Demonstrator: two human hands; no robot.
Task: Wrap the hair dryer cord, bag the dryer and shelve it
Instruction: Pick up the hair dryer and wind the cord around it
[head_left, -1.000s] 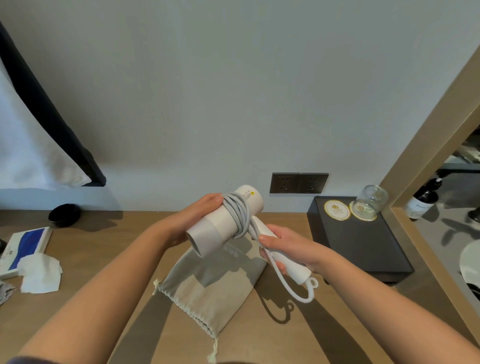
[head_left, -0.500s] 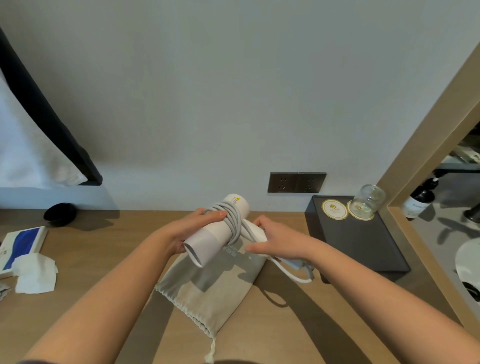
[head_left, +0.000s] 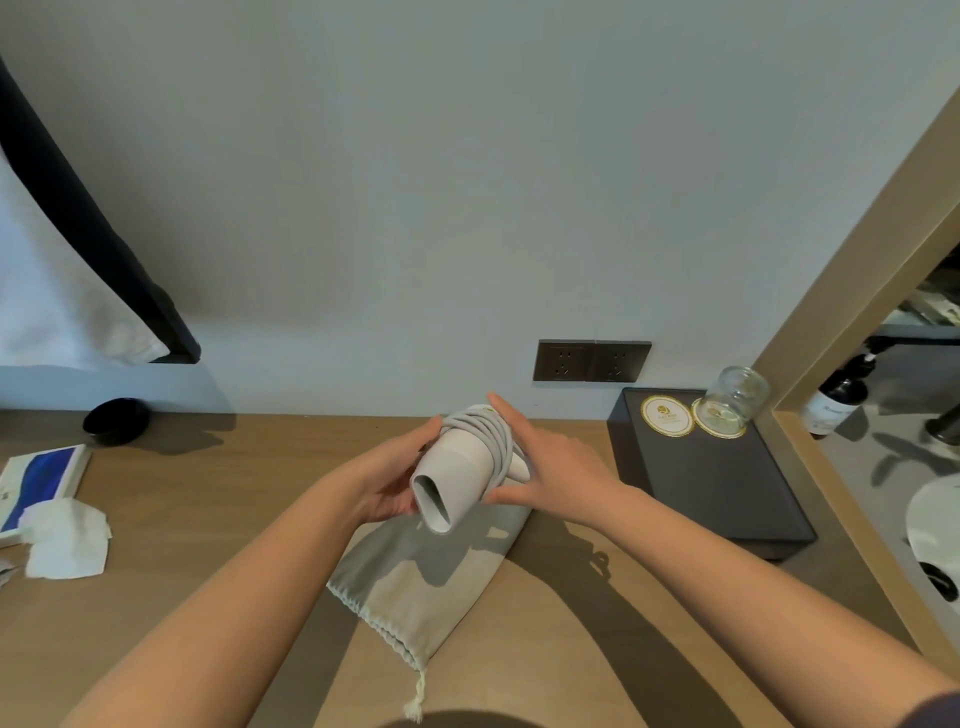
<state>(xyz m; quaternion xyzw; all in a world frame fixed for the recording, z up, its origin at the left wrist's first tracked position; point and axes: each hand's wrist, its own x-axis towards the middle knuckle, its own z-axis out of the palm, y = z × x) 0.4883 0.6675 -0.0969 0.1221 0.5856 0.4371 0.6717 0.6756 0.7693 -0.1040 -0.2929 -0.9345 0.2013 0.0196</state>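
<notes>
Two hands hold the dryer (head_left: 457, 478) just above the bag (head_left: 431, 582) on the desk (head_left: 208, 519). The left hand (head_left: 389, 478) has its fingers curled round it. The right hand (head_left: 550, 467) has fairly straight fingers pressed over the cord (head_left: 488, 436) coils. Plug hidden, probably under the right palm. Judgement: light, hard, smooth shell, likely slippery; the springy cord will unwind if released. Hold over the coils when bagging.

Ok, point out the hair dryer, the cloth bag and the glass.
hair dryer (head_left: 460, 472), head view, white barrel near the nozzle.
cloth bag (head_left: 415, 584), head view, flat grey middle.
glass (head_left: 737, 397), head view, clear side wall.
</notes>
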